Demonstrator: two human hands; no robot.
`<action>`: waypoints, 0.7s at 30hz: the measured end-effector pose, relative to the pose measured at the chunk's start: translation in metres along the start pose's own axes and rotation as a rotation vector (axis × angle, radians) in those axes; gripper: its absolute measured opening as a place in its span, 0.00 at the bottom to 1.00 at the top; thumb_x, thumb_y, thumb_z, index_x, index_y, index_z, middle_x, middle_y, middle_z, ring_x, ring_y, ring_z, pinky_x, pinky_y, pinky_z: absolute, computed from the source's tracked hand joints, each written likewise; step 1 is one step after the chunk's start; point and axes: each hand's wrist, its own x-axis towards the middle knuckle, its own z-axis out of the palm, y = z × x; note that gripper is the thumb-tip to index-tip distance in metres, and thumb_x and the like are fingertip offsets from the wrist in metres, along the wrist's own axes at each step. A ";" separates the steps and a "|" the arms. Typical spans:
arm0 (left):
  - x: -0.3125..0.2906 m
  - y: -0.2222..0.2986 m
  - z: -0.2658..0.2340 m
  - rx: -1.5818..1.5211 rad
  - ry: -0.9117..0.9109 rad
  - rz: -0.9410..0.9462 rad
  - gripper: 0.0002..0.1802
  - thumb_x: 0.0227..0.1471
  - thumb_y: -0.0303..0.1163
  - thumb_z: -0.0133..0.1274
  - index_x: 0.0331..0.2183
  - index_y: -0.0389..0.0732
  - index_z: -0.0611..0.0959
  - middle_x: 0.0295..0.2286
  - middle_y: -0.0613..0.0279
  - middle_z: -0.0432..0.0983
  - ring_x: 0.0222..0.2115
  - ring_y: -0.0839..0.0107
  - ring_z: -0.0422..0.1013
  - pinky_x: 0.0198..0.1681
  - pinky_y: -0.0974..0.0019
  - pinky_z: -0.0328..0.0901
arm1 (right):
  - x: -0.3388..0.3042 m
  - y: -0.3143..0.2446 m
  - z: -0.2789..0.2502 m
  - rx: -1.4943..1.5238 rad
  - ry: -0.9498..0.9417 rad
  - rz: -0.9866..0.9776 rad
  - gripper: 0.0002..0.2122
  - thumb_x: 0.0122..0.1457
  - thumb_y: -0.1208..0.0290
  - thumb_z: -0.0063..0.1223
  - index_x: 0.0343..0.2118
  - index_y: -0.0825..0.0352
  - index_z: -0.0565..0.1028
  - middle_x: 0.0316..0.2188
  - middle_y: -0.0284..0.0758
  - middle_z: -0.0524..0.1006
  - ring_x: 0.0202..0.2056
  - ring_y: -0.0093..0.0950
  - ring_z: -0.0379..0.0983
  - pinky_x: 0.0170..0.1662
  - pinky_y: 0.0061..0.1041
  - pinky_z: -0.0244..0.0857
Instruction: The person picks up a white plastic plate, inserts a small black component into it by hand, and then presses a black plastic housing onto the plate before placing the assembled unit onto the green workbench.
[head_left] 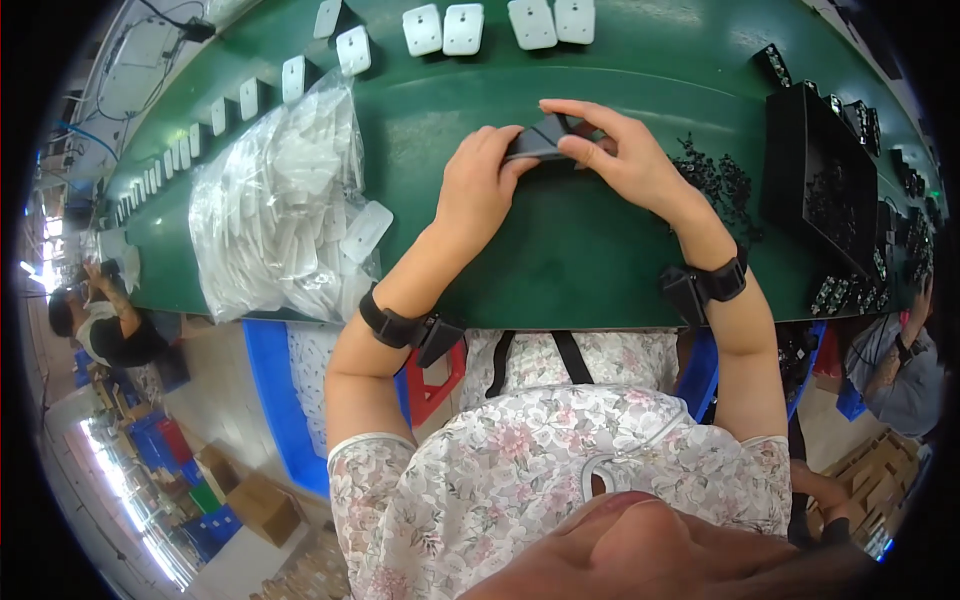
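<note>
Above the green tabletop, in front of my chest, I hold a small dark grey plastic housing [533, 143] between both hands. My left hand [474, 178] is closed on its left end, with the thumb below and the fingers on top. At its right end, my right hand [632, 158] pinches it with the thumb in front and the fingers curled behind. A dark line runs across the piece; whether it is one part or two, I cannot tell. Small black parts [715, 180] lie in a loose pile right of my right hand.
A clear plastic bag [285, 200] full of white plates lies on the left, with a loose white plate [367, 231] beside it. White-faced blocks [463, 30] line the far edge. An open black box [822, 180] stands right. Blue bins [285, 400] sit below the table; co-workers flank both sides.
</note>
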 end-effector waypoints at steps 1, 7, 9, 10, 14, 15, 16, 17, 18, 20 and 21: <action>0.001 0.004 0.002 0.004 0.004 0.011 0.21 0.46 0.28 0.59 0.43 0.35 0.77 0.35 0.52 0.76 0.35 0.61 0.73 0.37 0.61 0.67 | -0.008 -0.001 0.000 0.088 0.037 -0.009 0.18 0.56 0.71 0.55 0.51 0.64 0.72 0.44 0.33 0.74 0.37 0.21 0.70 0.40 0.20 0.66; 0.018 0.042 0.009 -0.635 -0.169 -0.368 0.15 0.53 0.31 0.56 0.42 0.33 0.79 0.23 0.60 0.77 0.22 0.77 0.72 0.26 0.72 0.66 | -0.030 0.002 -0.014 0.042 0.230 -0.106 0.21 0.55 0.72 0.57 0.53 0.64 0.71 0.43 0.34 0.74 0.37 0.21 0.69 0.41 0.21 0.66; 0.025 0.047 0.015 -0.666 -0.190 -0.357 0.16 0.54 0.31 0.55 0.42 0.32 0.78 0.23 0.62 0.77 0.23 0.79 0.72 0.25 0.74 0.66 | -0.036 0.001 -0.024 0.010 0.251 -0.096 0.20 0.55 0.72 0.57 0.53 0.64 0.72 0.41 0.33 0.75 0.37 0.20 0.69 0.40 0.20 0.66; 0.030 0.050 0.018 -0.667 -0.203 -0.346 0.16 0.54 0.31 0.55 0.42 0.32 0.78 0.23 0.62 0.77 0.23 0.79 0.72 0.25 0.74 0.66 | -0.038 0.002 -0.029 0.008 0.267 -0.092 0.20 0.55 0.72 0.57 0.53 0.64 0.72 0.41 0.33 0.75 0.37 0.20 0.69 0.40 0.20 0.66; 0.058 0.066 0.036 -0.699 -0.227 -0.333 0.15 0.54 0.31 0.55 0.41 0.30 0.79 0.24 0.60 0.77 0.21 0.78 0.72 0.24 0.74 0.66 | -0.042 0.019 -0.049 0.127 0.404 -0.081 0.20 0.56 0.70 0.58 0.52 0.64 0.72 0.43 0.32 0.76 0.38 0.20 0.69 0.40 0.20 0.65; 0.070 0.071 0.045 -0.703 -0.247 -0.348 0.15 0.54 0.30 0.54 0.40 0.30 0.79 0.23 0.60 0.77 0.20 0.78 0.72 0.23 0.74 0.66 | -0.043 0.025 -0.055 0.157 0.491 -0.099 0.20 0.56 0.70 0.58 0.52 0.65 0.72 0.44 0.32 0.76 0.39 0.21 0.70 0.40 0.19 0.65; 0.081 0.067 0.056 -0.747 -0.244 -0.294 0.15 0.55 0.31 0.53 0.39 0.29 0.79 0.23 0.60 0.78 0.20 0.78 0.72 0.23 0.74 0.66 | -0.043 0.025 -0.064 0.072 0.580 -0.101 0.18 0.57 0.69 0.57 0.51 0.66 0.73 0.45 0.33 0.76 0.41 0.21 0.70 0.41 0.20 0.65; 0.096 0.067 0.065 -0.744 -0.252 -0.294 0.15 0.55 0.31 0.53 0.39 0.29 0.79 0.23 0.60 0.78 0.20 0.78 0.72 0.23 0.74 0.66 | -0.044 0.024 -0.072 0.046 0.702 -0.098 0.16 0.58 0.68 0.56 0.48 0.66 0.74 0.42 0.32 0.77 0.39 0.21 0.71 0.41 0.19 0.65; 0.111 0.066 0.074 -0.744 -0.204 -0.321 0.15 0.55 0.32 0.52 0.38 0.27 0.79 0.23 0.59 0.78 0.20 0.78 0.72 0.23 0.73 0.66 | -0.047 0.023 -0.079 -0.002 0.795 -0.055 0.15 0.58 0.68 0.56 0.47 0.66 0.75 0.40 0.31 0.77 0.37 0.20 0.71 0.39 0.20 0.65; 0.146 0.066 0.097 -0.814 -0.159 -0.381 0.16 0.57 0.33 0.50 0.36 0.26 0.79 0.23 0.56 0.78 0.19 0.76 0.73 0.22 0.73 0.66 | -0.057 0.026 -0.096 -0.171 0.903 0.008 0.12 0.56 0.70 0.57 0.43 0.66 0.77 0.33 0.31 0.77 0.30 0.20 0.71 0.35 0.20 0.65; 0.162 0.063 0.108 -0.874 -0.158 -0.420 0.17 0.57 0.33 0.49 0.35 0.25 0.79 0.23 0.55 0.79 0.19 0.75 0.73 0.22 0.73 0.66 | -0.059 0.027 -0.097 -0.170 0.904 0.007 0.12 0.56 0.70 0.57 0.43 0.66 0.77 0.33 0.31 0.77 0.30 0.20 0.71 0.35 0.20 0.65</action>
